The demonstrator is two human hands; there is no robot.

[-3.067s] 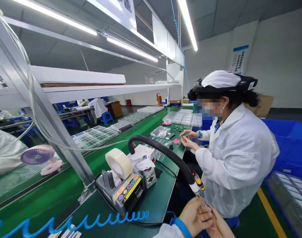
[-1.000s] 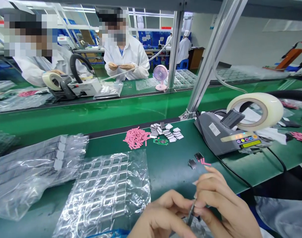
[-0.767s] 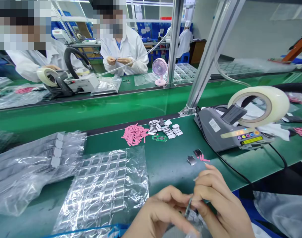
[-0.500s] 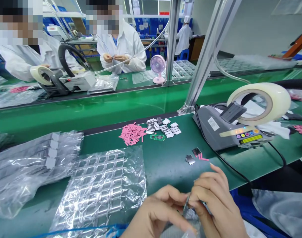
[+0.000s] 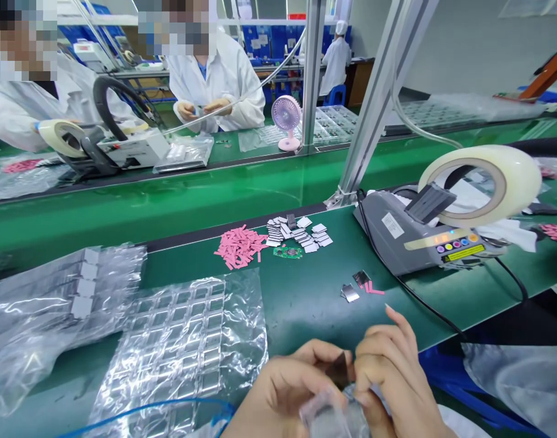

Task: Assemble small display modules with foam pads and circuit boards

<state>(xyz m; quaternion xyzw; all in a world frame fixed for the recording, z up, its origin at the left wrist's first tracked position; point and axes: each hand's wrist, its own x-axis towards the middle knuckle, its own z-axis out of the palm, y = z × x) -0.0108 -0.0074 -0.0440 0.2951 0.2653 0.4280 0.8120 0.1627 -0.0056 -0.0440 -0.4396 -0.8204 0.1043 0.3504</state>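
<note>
My left hand (image 5: pixel 285 392) and my right hand (image 5: pixel 394 380) meet at the bottom edge, fingers pinched together around a small dark flat piece (image 5: pixel 339 370) and a clear plastic bit (image 5: pixel 326 413). Just beyond them on the green bench lie small metal plates (image 5: pixel 351 293) and a pink strip (image 5: pixel 374 290). Farther back sit a pile of pink strips (image 5: pixel 239 246), a heap of small white and black pieces (image 5: pixel 299 231) and a small green circuit board (image 5: pixel 288 252).
A grey tape dispenser (image 5: pixel 415 234) with a big tape roll (image 5: pixel 483 182) stands at right, its black cable (image 5: pixel 424 304) crossing the bench. Clear bagged trays (image 5: pixel 187 340) lie at left. Across the green conveyor (image 5: pixel 168 201), two people in white coats work; a pink fan (image 5: pixel 285 121) stands there.
The view swung from a co-worker on the right to my own bench. Over the last second my hands drew closer to me, and a clear plastic bit came into view between them.
</note>
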